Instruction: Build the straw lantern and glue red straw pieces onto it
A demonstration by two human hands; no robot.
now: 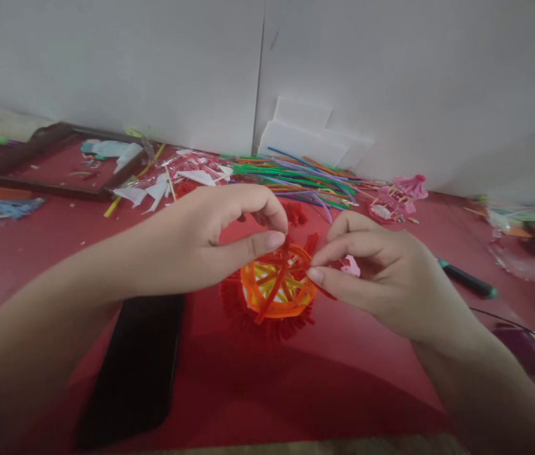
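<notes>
A round craft piece [280, 311] with an orange rim lies on the red table, with yellow strips across its middle and red fuzzy fringe around it. Red pipe cleaners [273, 294] cross over its top. My left hand [227, 237] is above the piece's left side, its thumb and forefinger pinched on a red pipe cleaner that rises from the top. On the right side, my right hand [381, 268] pinches another red strand between thumb and fingertips. Both pinch points are partly hidden by the fingers.
Loose coloured pipe cleaners [290, 174] lie along the wall beside white sheets [302, 142]. A dark tray [54, 183] with scraps is at the back left. A black phone [132, 370] lies front left; a pink paper craft [400, 197] and a dark-handled tool [468, 280] are right.
</notes>
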